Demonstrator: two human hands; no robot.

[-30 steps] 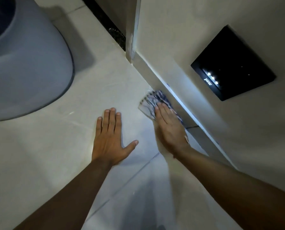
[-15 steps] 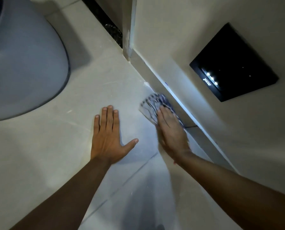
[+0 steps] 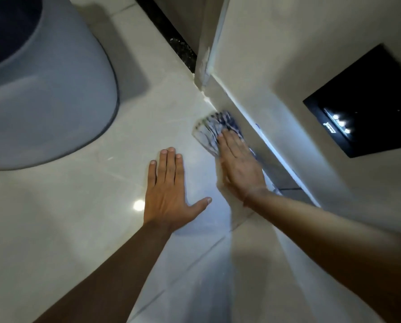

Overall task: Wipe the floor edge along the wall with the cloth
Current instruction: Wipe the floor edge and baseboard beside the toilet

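Note:
A blue-and-white checked cloth [image 3: 212, 130] lies flat on the pale tiled floor [image 3: 83, 224], tight against the skirting [image 3: 246, 113] at the foot of the wall. My right hand [image 3: 239, 166] presses down on the cloth with flat fingers, and the hand covers the cloth's near part. Beside it, my left hand [image 3: 169, 194] rests palm down on the tiles with fingers spread, holding nothing.
A large grey rounded tub [image 3: 38, 89] stands on the floor at the left. A black switch panel [image 3: 367, 106] with small lights is set in the wall at the right. A wall corner [image 3: 205, 64] and a dark strip [image 3: 171, 40] lie ahead.
My right hand has slid the cloth forward along the skirting toward the wall corner. My left hand has stayed planted on the tiles.

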